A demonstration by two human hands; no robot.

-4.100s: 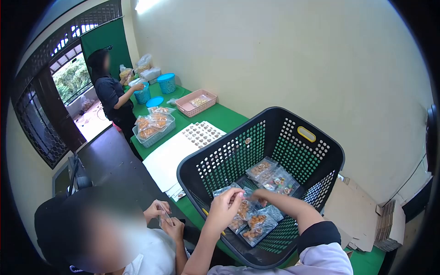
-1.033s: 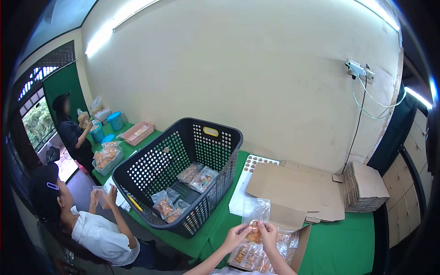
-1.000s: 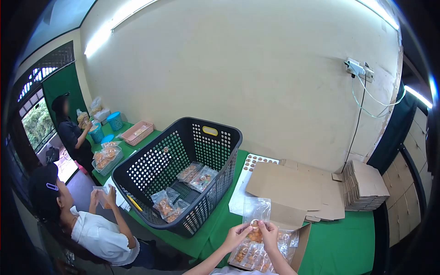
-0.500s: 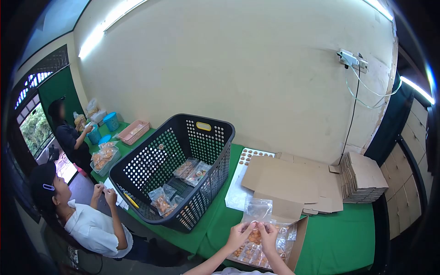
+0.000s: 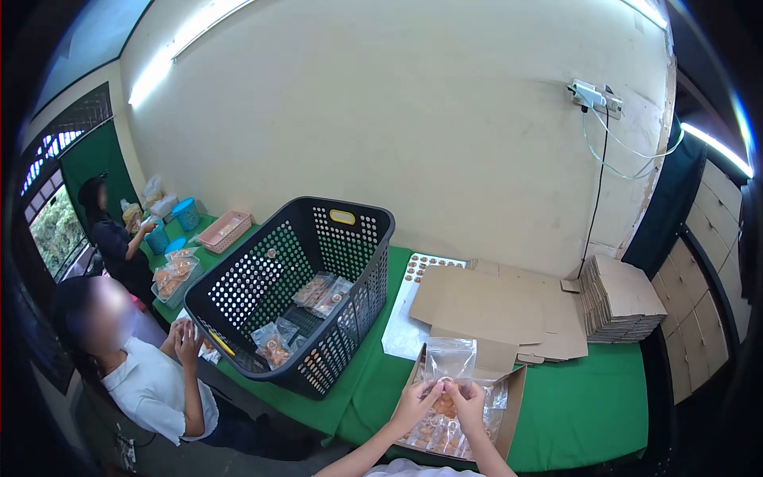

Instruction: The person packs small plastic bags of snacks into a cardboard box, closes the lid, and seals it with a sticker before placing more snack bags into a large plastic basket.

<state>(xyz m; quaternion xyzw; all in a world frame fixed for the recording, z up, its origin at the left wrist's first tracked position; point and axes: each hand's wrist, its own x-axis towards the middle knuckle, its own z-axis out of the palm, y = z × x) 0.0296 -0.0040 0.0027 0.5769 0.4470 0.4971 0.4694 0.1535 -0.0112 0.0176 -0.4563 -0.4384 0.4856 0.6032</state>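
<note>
A clear plastic zip bag (image 5: 451, 359) hangs between my two hands, its upper part blank and orange-brown snack pieces showing lower down. My left hand (image 5: 415, 407) is closed on its left side, and my right hand (image 5: 470, 407) pinches its right side. The fingertips of both hands meet near the middle of the bag. Below them stands an open cardboard box (image 5: 515, 404) with several similar packed bags (image 5: 441, 436) inside. My hands and the held bag hide part of these.
A large black basket (image 5: 338, 350) with several snack bags stands left of the box. Flat cardboard (image 5: 485, 298), a cardboard stack (image 5: 624, 298) and a sticker sheet (image 5: 404, 338) lie beyond. Two people work at left, one in a white shirt (image 5: 159, 397).
The view has shifted slightly. My hands still pinch the bag at almost the same spot. The co-worker in white has turned their head towards me.
</note>
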